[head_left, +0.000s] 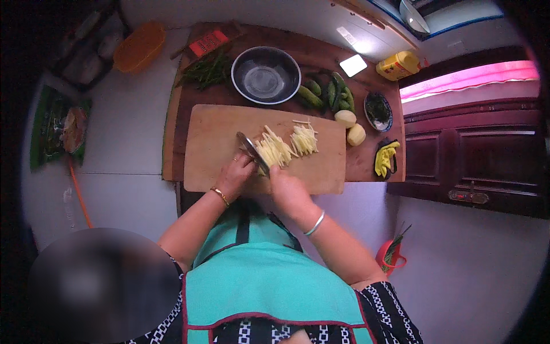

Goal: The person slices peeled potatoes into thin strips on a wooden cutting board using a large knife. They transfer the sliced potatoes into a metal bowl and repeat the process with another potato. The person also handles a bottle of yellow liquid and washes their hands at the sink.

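Across the light wooden cutting board point(212, 129), my right hand point(288, 190) is closed round the handle of a kitchen knife point(252, 151), whose blade slants away to the left. My left hand point(234, 176) rests on the board just left of the blade, fingers bent and pressed together. Whatever lies beneath those fingers is hidden. Pale yellow potato strips point(275, 150) lie in a heap against the blade's right side. A second, smaller pile of potato strips point(304, 139) sits further right. Two peeled potatoes, one at the board's edge point(345, 118) and one nearer me point(356, 135), are beside the board.
Behind the board stand a metal bowl point(265, 74), green beans point(207, 70) and several cucumbers point(334, 94). To the right are a dish of greens point(378, 112), a yellow-and-black cloth item point(386, 158) and a yellow jug point(397, 66). A red basket point(392, 258) is on the floor.
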`<state>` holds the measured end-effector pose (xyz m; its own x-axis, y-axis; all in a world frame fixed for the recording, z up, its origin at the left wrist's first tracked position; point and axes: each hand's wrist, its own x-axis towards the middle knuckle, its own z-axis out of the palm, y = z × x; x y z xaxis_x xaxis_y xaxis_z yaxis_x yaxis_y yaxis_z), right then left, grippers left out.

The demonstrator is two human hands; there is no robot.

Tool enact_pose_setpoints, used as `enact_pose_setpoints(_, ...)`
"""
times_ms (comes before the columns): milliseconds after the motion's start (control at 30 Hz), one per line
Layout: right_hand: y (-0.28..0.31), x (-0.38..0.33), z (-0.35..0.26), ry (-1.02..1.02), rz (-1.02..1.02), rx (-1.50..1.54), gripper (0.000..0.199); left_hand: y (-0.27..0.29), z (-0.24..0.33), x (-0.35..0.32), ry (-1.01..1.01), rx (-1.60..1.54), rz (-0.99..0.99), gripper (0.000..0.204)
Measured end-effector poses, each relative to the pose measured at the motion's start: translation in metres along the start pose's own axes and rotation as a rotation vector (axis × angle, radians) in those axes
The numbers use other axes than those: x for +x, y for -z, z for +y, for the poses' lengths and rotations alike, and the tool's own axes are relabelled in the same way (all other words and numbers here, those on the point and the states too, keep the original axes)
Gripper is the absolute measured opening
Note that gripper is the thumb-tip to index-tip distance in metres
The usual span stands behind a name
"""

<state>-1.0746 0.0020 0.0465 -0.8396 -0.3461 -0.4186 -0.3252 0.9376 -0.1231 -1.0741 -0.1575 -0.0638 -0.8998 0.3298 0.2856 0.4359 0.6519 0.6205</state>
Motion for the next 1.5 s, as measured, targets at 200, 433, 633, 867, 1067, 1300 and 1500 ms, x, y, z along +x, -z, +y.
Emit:
enact_pose_setpoints(200, 0.004, 0.013, 0.0, 0.124, 0.094, 0.07, 0.014, 0.009, -0.001, -0.003, -0.075, 0.031, 0.03, 0.018)
enact_pose_setpoints(433, -0.009, 0.018, -0.003, 0.075, 0.12, 0.012, 0.015, -0.006, -0.006, -0.014, 0.02, -0.059, 0.028, 0.016)
enact_pose_setpoints(633, -0.032, 0.003, 0.001, 0.081, 0.247, 0.055, 0.012, -0.011, -0.008, -0.013, 0.038, -0.079, 0.085, 0.015)
enact_pose_setpoints(867, -0.011, 0.006, -0.008, 0.055, 0.103, 0.079, 0.012, -0.009, -0.014, -0.019, 0.019, -0.142, 0.094, 0.018)
enact_pose_setpoints(1067, -0.008, 0.017, -0.009, 0.082, 0.08, 0.094, 0.011, -0.013, -0.013, -0.02, 0.204, -0.333, 0.029, 0.018)
enact_pose_setpoints(1300, -0.012, 0.013, -0.008, 0.115, 0.124, 0.046, 0.011, -0.006, -0.01, -0.018, 0.053, -0.135, 0.109, 0.017)
enact_pose_setpoints(1500, -0.026, 0.011, -0.006, 0.092, 0.154, 0.023, 0.011, -0.005, -0.007, -0.02, 0.187, -0.248, 0.049, 0.016)
